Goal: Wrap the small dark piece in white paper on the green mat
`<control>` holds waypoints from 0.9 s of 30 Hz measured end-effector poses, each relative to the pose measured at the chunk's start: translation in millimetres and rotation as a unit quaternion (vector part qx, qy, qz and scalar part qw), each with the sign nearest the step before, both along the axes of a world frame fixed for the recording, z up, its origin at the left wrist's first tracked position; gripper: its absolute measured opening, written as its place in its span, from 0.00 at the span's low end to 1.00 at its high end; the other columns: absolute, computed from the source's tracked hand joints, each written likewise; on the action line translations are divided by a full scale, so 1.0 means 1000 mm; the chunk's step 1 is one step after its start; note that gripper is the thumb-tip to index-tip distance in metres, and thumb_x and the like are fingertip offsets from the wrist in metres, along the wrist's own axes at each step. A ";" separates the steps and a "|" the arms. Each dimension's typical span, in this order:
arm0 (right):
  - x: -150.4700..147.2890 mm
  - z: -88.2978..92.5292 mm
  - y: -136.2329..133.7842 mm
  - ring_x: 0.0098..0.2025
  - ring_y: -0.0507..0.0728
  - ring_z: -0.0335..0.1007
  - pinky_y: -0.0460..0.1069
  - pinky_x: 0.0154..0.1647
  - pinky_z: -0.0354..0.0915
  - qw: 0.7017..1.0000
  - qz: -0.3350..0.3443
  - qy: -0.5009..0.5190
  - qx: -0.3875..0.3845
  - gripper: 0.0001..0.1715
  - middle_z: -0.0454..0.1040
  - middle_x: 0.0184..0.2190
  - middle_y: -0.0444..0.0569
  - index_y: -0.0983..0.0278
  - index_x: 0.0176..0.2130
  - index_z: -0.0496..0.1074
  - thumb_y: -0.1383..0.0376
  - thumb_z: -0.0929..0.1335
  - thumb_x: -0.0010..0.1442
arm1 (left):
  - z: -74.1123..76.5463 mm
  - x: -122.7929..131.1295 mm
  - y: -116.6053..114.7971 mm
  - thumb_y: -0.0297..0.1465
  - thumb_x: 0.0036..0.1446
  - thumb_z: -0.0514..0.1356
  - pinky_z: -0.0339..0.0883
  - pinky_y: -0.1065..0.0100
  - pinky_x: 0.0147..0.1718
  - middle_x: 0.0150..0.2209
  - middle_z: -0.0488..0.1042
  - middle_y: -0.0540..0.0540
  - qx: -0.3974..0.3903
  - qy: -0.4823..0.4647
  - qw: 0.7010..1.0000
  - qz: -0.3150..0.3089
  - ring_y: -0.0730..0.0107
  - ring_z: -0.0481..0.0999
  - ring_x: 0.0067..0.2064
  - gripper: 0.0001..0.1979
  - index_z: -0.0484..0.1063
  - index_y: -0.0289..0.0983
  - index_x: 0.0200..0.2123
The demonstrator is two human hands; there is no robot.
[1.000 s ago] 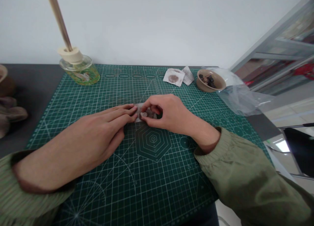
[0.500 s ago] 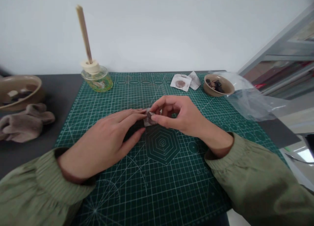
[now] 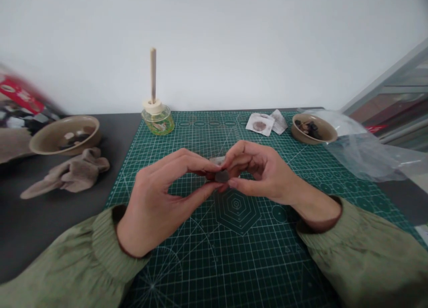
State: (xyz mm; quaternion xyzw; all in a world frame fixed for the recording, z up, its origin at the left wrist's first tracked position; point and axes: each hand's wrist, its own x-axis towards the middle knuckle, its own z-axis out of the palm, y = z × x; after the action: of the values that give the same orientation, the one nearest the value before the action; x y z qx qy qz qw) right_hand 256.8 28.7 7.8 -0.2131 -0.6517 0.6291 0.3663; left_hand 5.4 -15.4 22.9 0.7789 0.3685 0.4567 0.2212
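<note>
A small, flat grey-brown piece (image 3: pixel 221 177) is held between both hands, just above the middle of the cutting mat; its kind I cannot make out. My left hand (image 3: pixel 167 194) pinches it between thumb and fingers from the left. From the right, the thumb and fingertips of my right hand (image 3: pixel 264 174) close on the same piece. Behind the fingertips shows a bit of white paper (image 3: pixel 218 160), mostly hidden by the hands. Fingers cover much of the piece's edge.
The green cutting mat (image 3: pixel 187 272) lies beneath. A reed diffuser (image 3: pixel 158 120) stands at back left. Stained paper squares (image 3: pixel 260 124), a bowl of dark pieces (image 3: pixel 313 129) and a plastic bag (image 3: pixel 363 154) are back right. Left are another bowl (image 3: pixel 65 134) and a crumpled cloth (image 3: pixel 78 172).
My left hand has gone from lying flat by the paper to pinching the piece. Both hands have lifted it off the paper. The view has turned left.
</note>
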 end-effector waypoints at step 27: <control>0.000 0.013 -0.003 0.28 0.50 0.74 0.43 0.28 0.67 0.995 -0.050 -0.084 0.028 0.16 0.81 0.30 0.42 0.66 0.38 0.82 0.68 0.87 0.57 | -0.003 -0.001 0.001 0.29 0.69 0.77 0.84 0.63 0.41 0.44 0.91 0.53 0.016 -0.008 1.000 -0.014 0.66 0.89 0.41 0.09 0.87 0.47 0.49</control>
State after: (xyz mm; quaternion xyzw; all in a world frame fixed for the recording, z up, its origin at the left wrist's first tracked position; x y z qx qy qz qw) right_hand 257.0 25.3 20.8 -0.2873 -0.6862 0.5713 0.3467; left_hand 4.0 -14.5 20.3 0.7839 0.3478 0.4659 0.2179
